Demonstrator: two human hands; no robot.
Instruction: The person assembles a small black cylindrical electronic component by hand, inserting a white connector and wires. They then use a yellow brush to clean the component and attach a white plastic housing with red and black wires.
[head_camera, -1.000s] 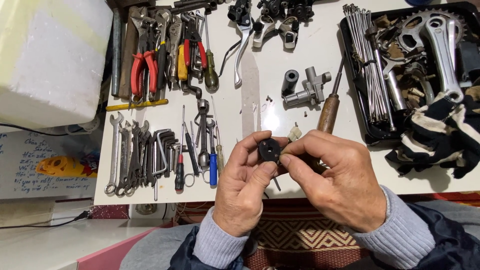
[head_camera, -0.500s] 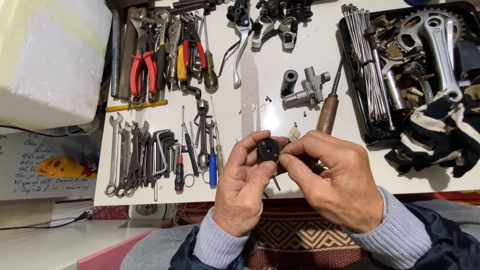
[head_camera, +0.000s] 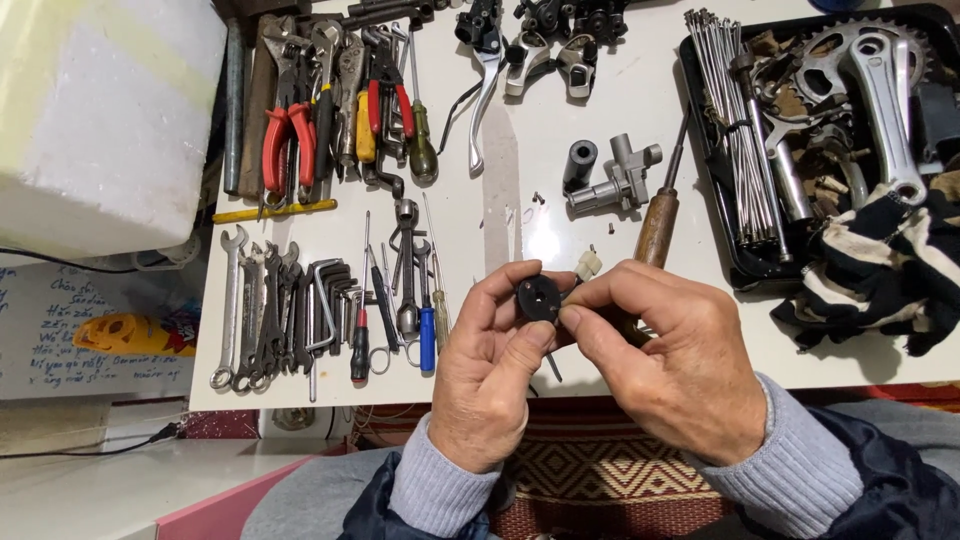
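Both hands meet over the near edge of a white table (head_camera: 620, 100). My left hand (head_camera: 490, 370) and my right hand (head_camera: 670, 360) pinch a small round black part (head_camera: 538, 298) between thumbs and fingertips. A thin metal pin sticks down below the part. A small cream plastic piece (head_camera: 588, 264) lies just behind my right fingers. A wooden-handled screwdriver (head_camera: 657, 225) lies on the table behind my right hand.
Wrenches, hex keys and small screwdrivers (head_camera: 320, 310) lie in rows to the left; pliers (head_camera: 290, 120) behind them. A grey metal fitting (head_camera: 620, 180) sits mid-table. A black tray (head_camera: 800, 150) with spokes and a crank arm stands right, beside a striped rag (head_camera: 880, 280). A white foam block (head_camera: 100, 110) is far left.
The hands have barely shifted; the fingers adjust slightly on the black part, which stays in the same place.
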